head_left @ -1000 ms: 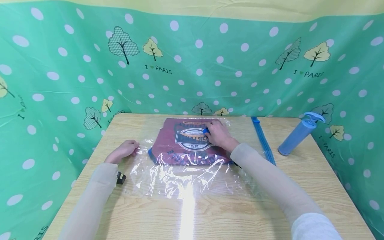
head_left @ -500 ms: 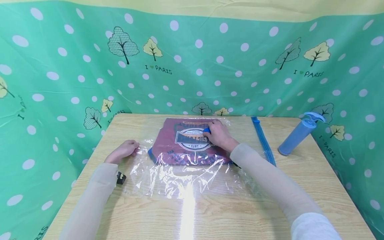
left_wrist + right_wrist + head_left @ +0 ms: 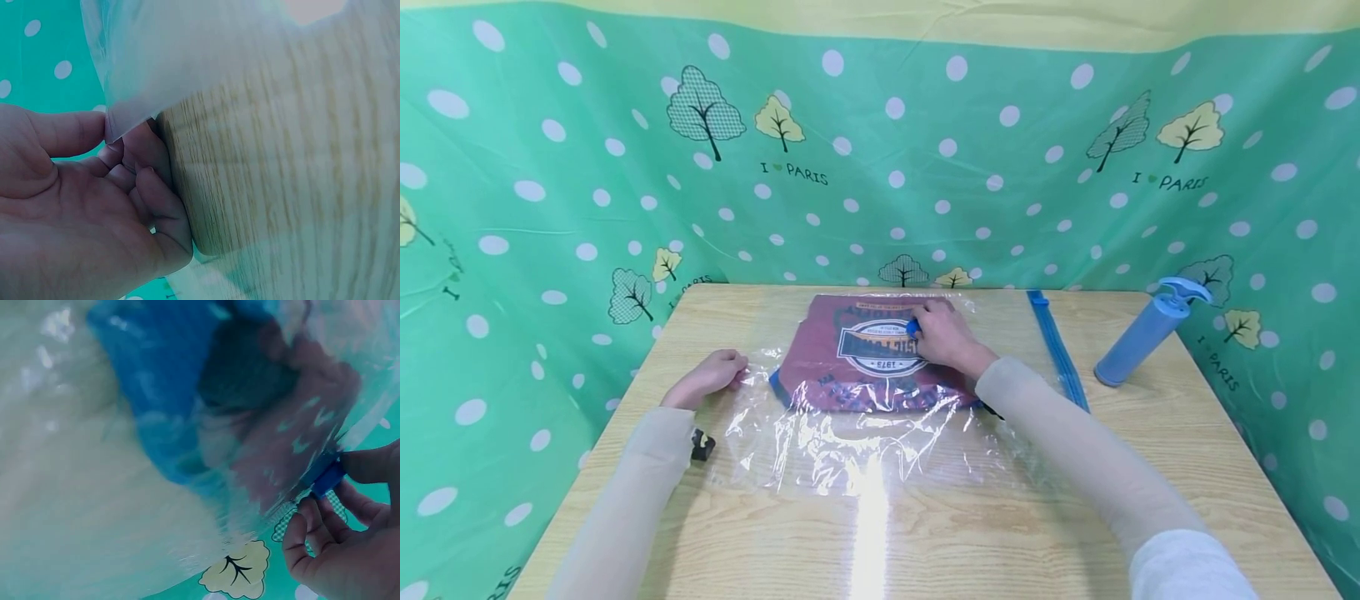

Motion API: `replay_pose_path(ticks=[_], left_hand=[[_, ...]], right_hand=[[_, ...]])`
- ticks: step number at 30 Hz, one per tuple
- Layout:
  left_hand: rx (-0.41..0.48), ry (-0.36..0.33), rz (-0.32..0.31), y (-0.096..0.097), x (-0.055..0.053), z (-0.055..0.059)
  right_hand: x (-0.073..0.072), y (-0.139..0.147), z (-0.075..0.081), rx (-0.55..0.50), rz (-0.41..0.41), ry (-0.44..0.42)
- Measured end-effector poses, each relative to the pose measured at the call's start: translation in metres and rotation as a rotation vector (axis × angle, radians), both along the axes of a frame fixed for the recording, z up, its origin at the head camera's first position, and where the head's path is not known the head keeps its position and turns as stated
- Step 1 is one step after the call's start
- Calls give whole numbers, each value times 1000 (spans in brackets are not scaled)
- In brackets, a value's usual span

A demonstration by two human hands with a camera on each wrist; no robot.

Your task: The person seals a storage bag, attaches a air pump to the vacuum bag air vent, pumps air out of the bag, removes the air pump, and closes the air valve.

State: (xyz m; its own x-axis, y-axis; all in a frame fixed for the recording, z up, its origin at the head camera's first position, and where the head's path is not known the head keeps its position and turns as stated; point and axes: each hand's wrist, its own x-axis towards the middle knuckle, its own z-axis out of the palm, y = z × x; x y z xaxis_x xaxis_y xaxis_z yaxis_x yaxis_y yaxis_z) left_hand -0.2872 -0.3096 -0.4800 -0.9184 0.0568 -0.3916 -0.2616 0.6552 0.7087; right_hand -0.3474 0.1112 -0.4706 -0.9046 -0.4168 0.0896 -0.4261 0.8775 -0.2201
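A clear plastic storage bag (image 3: 820, 454) lies across the table with a folded maroon garment (image 3: 820, 358) inside, its printed badge facing up. Blue cloth (image 3: 156, 394) shows through the film beneath the garment. My right hand (image 3: 951, 337) pinches a small blue valve cap (image 3: 328, 479) on the bag's upper side, between thumb and fingers. At the bag's left corner, my left hand (image 3: 711, 375) pinches the film (image 3: 125, 119) between thumb and index finger, the other fingers curled. Beyond my right forearm runs the bag's blue zip edge (image 3: 1056, 350).
A blue hand pump (image 3: 1142, 342) stands tilted at the table's right side. Behind the wooden table (image 3: 760, 550) hangs a green dotted curtain (image 3: 880, 167), which also comes round both sides. A small black object (image 3: 702, 445) shows beside my left wrist.
My right fingers shift very slightly at the blue valve cap. My left hand, the bag and the pump keep their places.
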Motion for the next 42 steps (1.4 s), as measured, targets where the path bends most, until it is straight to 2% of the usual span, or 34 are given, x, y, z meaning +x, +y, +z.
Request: replay_pose_path(ticks=[9, 17, 22, 36, 42], left_hand=[[8, 12, -13, -1, 0, 0], [-2, 4, -1, -1, -2, 1], [0, 10, 0, -1, -2, 0], [24, 25, 3, 0, 0, -2], [26, 23, 10, 0, 0, -2]], right_hand=[[-1, 0, -3, -12, -62, -2], [-2, -1, 1, 24, -41, -7], [-1, -4, 3, 48, -26, -39], [3, -7, 4, 5, -98, -54], [2, -9, 6, 21, -94, -57]])
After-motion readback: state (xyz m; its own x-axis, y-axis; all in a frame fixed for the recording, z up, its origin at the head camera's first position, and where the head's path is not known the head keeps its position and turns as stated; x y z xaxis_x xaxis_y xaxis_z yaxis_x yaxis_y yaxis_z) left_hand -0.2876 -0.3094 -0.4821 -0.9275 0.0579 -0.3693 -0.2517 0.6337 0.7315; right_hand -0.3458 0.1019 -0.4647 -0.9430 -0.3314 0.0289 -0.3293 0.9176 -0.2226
